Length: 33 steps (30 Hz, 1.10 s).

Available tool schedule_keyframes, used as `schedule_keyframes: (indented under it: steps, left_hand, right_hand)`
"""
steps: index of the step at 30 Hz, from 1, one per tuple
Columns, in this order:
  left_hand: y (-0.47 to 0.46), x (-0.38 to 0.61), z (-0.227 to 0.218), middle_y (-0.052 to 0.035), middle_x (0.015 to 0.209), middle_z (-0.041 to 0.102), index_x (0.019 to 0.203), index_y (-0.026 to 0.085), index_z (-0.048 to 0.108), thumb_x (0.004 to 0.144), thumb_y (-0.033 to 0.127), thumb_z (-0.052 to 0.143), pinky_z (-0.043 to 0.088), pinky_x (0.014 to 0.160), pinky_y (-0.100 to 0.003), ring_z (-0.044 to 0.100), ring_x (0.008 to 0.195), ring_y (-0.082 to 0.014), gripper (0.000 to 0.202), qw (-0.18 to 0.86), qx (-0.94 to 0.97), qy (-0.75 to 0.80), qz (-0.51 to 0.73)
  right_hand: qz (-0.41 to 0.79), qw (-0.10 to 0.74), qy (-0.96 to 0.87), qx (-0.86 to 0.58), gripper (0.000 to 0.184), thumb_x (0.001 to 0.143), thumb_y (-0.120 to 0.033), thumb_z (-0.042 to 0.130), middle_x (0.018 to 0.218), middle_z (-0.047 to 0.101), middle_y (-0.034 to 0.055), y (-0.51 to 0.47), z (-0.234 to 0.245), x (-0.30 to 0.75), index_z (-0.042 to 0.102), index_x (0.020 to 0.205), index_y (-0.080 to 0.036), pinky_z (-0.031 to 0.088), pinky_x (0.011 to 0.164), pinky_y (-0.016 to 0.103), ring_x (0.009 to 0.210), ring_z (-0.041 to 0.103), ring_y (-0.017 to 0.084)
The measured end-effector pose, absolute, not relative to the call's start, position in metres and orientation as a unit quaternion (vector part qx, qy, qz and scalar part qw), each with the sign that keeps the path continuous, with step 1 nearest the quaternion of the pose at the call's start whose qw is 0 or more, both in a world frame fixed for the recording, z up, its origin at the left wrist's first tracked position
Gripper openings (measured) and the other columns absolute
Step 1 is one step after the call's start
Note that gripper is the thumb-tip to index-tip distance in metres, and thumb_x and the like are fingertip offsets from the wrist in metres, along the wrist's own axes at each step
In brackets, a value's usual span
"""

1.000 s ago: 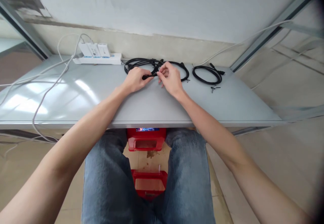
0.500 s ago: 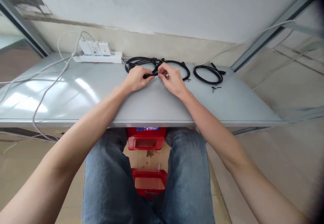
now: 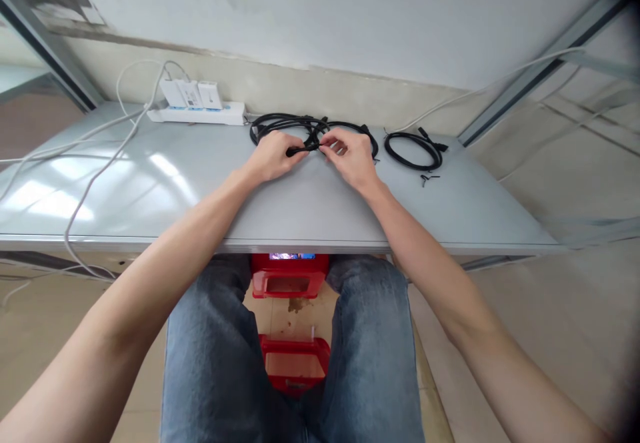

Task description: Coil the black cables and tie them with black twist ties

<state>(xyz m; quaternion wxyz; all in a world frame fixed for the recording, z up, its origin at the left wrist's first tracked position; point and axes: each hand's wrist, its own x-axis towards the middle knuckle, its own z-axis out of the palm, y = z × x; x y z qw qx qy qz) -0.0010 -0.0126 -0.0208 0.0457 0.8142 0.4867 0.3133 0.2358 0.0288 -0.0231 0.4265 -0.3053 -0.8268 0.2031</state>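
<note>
My left hand [image 3: 277,155] is closed around a coiled black cable [image 3: 285,120], gripping a bundled part of it near the back of the table. The fingertips of my right hand [image 3: 350,156] pinch a thin black strand just beside that grip; its exact kind is too small to make out. Behind my right hand, another black coiled cable [image 3: 373,137] lies on the surface, partly hidden by the fingers. Further right rests a separate black cable coil [image 3: 413,165] with its plug ends showing. Small black twist ties [image 3: 429,179] lie in front of it.
A white power strip [image 3: 200,115] with several white adapters stands at the back left. Loose white cords [image 3: 95,173] run across the left of the grey table [image 3: 305,213] and over its front edge. Metal posts flank both sides. Beneath is a red stool [image 3: 287,286].
Both hands stay at the cable, with the right hand shifted slightly right. More of the black bundle shows between the fingers. The view has moved a little.
</note>
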Motion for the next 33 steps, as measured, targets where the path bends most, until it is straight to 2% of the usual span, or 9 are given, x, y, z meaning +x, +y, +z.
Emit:
schedule_keyframes:
  steps: [3, 8, 13, 16, 20, 25, 29, 33]
  left_hand:
    - [-0.013, 0.0, -0.021, -0.0061, 0.07, 0.065, 0.079, 0.022, 0.07, 0.101, 0.04, 0.063, 0.035, 0.072, -0.037, 0.055, 0.074, -0.0231, 0.03, 0.042, 0.813, 0.488, 0.314]
    - [-0.012, 0.0, -0.023, -0.0065, 0.071, 0.067, 0.081, 0.021, 0.073, 0.101, 0.04, 0.062, 0.036, 0.071, -0.038, 0.055, 0.072, -0.0231, 0.03, 0.036, 0.814, 0.49, 0.311]
    - [-0.012, -0.001, -0.023, -0.0055, 0.07, 0.065, 0.08, 0.021, 0.072, 0.102, 0.04, 0.063, 0.035, 0.07, -0.037, 0.054, 0.071, -0.0219, 0.03, 0.039, 0.813, 0.49, 0.311]
    - [-0.013, 0.0, -0.022, -0.0064, 0.072, 0.067, 0.082, 0.02, 0.073, 0.102, 0.04, 0.063, 0.035, 0.071, -0.037, 0.054, 0.071, -0.022, 0.03, 0.039, 0.814, 0.496, 0.301]
    - [-0.015, 0.002, -0.022, -0.0071, 0.074, 0.068, 0.081, 0.02, 0.073, 0.102, 0.038, 0.063, 0.035, 0.07, -0.038, 0.053, 0.07, -0.0217, 0.03, 0.039, 0.817, 0.495, 0.292]
    - [-0.014, 0.004, -0.024, -0.0069, 0.074, 0.069, 0.081, 0.021, 0.072, 0.102, 0.036, 0.062, 0.037, 0.071, -0.038, 0.053, 0.07, -0.0213, 0.028, 0.041, 0.822, 0.486, 0.294]
    - [-0.016, 0.006, -0.021, -0.0061, 0.072, 0.066, 0.081, 0.021, 0.072, 0.102, 0.037, 0.061, 0.036, 0.071, -0.038, 0.051, 0.069, -0.0209, 0.029, 0.053, 0.823, 0.481, 0.297]
    - [-0.02, 0.008, -0.016, -0.0057, 0.073, 0.066, 0.083, 0.021, 0.071, 0.104, 0.038, 0.061, 0.038, 0.073, -0.038, 0.053, 0.071, -0.021, 0.029, 0.07, 0.819, 0.473, 0.316]
  right_hand:
    - [0.228, 0.427, -0.814, -0.323, 0.02, 0.099, -0.044, 0.077, 0.096, 0.074, 0.0051, 0.024, -0.019, 0.236, 0.072, 0.094, -0.026, 0.058, 0.076, 0.035, 0.078, 0.068, 0.021]
    - [0.224, 0.419, -0.81, -0.345, 0.022, 0.099, -0.046, 0.078, 0.097, 0.073, 0.0062, 0.016, -0.015, 0.233, 0.072, 0.091, -0.026, 0.057, 0.075, 0.035, 0.083, 0.067, 0.023]
    - [0.219, 0.434, -0.796, -0.361, 0.022, 0.097, -0.043, 0.081, 0.086, 0.072, 0.005, 0.017, -0.017, 0.229, 0.073, 0.088, -0.024, 0.056, 0.078, 0.034, 0.083, 0.068, 0.022]
    - [0.243, 0.431, -0.783, -0.378, 0.021, 0.095, -0.038, 0.084, 0.08, 0.072, 0.0039, 0.019, -0.019, 0.227, 0.074, 0.086, -0.022, 0.056, 0.074, 0.033, 0.076, 0.067, 0.02]
    - [0.339, 0.408, -0.753, -0.389, 0.022, 0.094, -0.032, 0.087, 0.073, 0.071, 0.0036, 0.018, -0.017, 0.226, 0.073, 0.081, -0.021, 0.051, 0.058, 0.028, 0.062, 0.061, 0.016]
    - [0.517, 0.373, -0.649, -0.415, 0.027, 0.089, -0.022, 0.091, 0.07, 0.068, 0.0031, 0.012, -0.008, 0.225, 0.068, 0.076, -0.019, 0.031, 0.04, 0.021, 0.053, 0.052, 0.01]
    - [0.647, 0.334, -0.541, -0.421, 0.023, 0.097, -0.009, 0.075, 0.068, 0.059, 0.0, 0.011, 0.001, 0.226, 0.067, 0.076, -0.016, 0.024, 0.036, 0.018, 0.049, 0.042, 0.006]
    - [0.717, 0.283, -0.504, -0.391, 0.023, 0.103, -0.006, 0.061, 0.068, 0.053, -0.0024, 0.015, 0.005, 0.23, 0.067, 0.083, -0.016, 0.026, 0.036, 0.016, 0.049, 0.036, 0.006]
